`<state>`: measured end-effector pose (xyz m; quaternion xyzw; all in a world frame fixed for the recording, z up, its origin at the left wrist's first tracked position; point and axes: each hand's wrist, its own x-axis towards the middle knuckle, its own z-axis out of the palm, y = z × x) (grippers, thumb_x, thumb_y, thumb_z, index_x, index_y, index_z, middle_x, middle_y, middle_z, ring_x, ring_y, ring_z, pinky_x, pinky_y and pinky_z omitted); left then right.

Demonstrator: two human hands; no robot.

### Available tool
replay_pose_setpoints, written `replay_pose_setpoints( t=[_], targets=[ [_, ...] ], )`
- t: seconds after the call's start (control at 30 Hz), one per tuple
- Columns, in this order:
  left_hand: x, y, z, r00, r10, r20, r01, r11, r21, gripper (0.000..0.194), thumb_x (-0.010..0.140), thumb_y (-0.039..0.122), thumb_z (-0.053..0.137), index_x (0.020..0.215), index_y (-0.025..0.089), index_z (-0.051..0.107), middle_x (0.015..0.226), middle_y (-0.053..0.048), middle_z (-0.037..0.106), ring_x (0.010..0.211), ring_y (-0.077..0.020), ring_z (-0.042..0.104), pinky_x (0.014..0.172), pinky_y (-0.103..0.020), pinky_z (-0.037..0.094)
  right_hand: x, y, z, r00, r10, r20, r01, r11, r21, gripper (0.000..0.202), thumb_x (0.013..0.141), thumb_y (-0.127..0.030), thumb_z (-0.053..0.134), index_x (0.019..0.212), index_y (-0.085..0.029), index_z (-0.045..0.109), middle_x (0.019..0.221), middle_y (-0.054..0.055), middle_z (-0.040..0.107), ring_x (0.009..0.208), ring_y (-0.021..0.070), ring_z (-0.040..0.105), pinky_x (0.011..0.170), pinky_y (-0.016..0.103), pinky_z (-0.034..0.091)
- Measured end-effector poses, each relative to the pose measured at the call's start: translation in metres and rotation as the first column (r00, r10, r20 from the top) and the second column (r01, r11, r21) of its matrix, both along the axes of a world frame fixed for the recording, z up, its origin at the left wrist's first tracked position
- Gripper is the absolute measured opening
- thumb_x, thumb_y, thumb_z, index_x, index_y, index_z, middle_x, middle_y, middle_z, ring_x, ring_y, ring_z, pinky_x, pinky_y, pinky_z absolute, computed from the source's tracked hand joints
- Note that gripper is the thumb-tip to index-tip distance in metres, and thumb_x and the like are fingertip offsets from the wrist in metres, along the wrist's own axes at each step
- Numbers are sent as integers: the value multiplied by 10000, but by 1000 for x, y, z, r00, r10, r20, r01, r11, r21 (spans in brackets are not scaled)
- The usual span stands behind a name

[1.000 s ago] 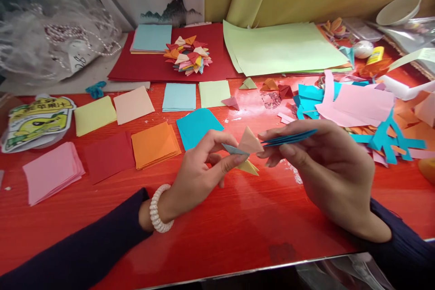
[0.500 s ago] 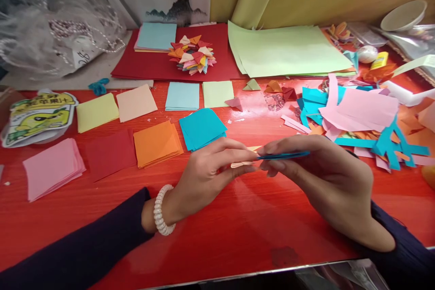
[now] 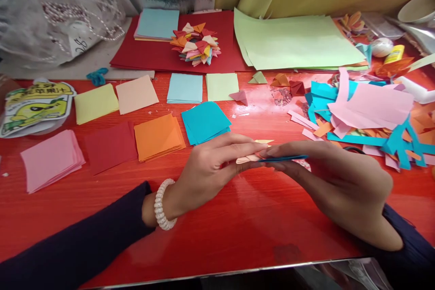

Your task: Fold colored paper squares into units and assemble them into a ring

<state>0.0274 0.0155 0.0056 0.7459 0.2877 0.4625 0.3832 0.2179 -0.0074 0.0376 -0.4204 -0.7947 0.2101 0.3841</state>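
Note:
Between the thumb and fingers of my left hand [image 3: 214,167] is a folded peach paper piece [image 3: 246,159]. My right hand [image 3: 343,176] pinches a folded blue paper piece [image 3: 283,158], seen nearly edge-on. The two pieces meet where my fingertips come together, above the red table; my fingers hide how they join. A yellow paper point [image 3: 264,141] shows just behind my fingertips. Close behind my left hand lies a stack of blue paper [image 3: 205,122], with an orange stack [image 3: 159,138] to its left.
Further left lie dark red [image 3: 110,147] and pink paper stacks [image 3: 52,161]. A ring of folded paper [image 3: 207,47] sits on red sheets at the back, beside large pale green sheets [image 3: 299,41]. Paper scraps [image 3: 372,106] are heaped at the right. Small folded triangles [image 3: 257,78] lie mid-table.
My hands have closed in on each other, and the peach and blue pieces now sit tighter together. My right hand lies slightly further right in view, and the whole view has shifted a little.

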Motion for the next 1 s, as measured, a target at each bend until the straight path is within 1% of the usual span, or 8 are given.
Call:
replay_pose_setpoints(
  t=[0.13,0.23,0.37,0.5,0.57,0.67,0.8,1.0],
  targets=[
    [0,0,1,1000,-2,2,2,1000,2,209,836,141,555,1024,165,641,977,-59,655,929,-133,606,806,-224,508,2,-1,-2,992,-32,121,23,996,82,419,766,-87,612,1102,-333,572,940,-79,686,751,135,666,664,248,553],
    [0,0,1,1000,10,-6,-10,1000,11,212,832,138,559,1025,171,640,967,-55,657,920,-134,610,795,-220,509,3,-1,-2,985,-62,159,39,989,145,436,772,-98,610,1129,-343,556,946,-82,686,749,138,668,652,248,549],
    [0,0,0,1000,16,-15,-16,1000,0,206,831,152,563,1021,166,642,952,-56,658,892,-130,611,766,-213,507,2,-1,-2,986,-93,140,81,993,88,316,787,-150,615,1053,-319,590,901,-85,692,704,118,662,599,243,527],
    [0,0,-1,1000,23,-16,-23,1000,0,190,829,149,565,1001,149,647,942,-63,656,887,-130,611,756,-210,504,1,-1,-1,995,-71,66,71,997,13,256,786,-168,625,1013,-282,599,887,-77,691,709,114,657,638,249,523],
    [0,-1,-1,1000,21,-21,-21,1000,-2,193,830,148,564,1004,151,647,940,-64,655,879,-134,613,755,-218,504,2,-1,-1,996,-59,74,58,998,8,251,792,-176,617,1019,-281,597,899,-72,690,714,124,658,642,263,525],
    [1,-1,-2,1000,21,-23,-21,1000,-7,192,832,155,563,1005,171,646,943,-52,655,879,-136,612,760,-231,505,4,-2,-1,986,-75,146,70,997,37,261,806,-184,597,1042,-295,589,912,-71,690,712,136,661,618,275,528],
    [1,-1,-2,1000,14,-26,-14,1000,-15,191,836,160,558,1007,159,642,949,-62,654,892,-139,612,769,-235,508,6,-2,-2,969,-104,225,80,990,115,285,807,-170,587,1056,-310,586,928,-76,691,738,130,665,588,239,531],
    [1,-1,-1,999,13,-31,-14,1000,-16,193,830,165,568,1010,168,638,937,-55,657,887,-138,614,759,-234,514,7,-2,-3,961,-101,258,54,982,183,352,784,-112,596,1076,-306,576,937,-76,690,740,113,663,592,190,522]
  ],
)
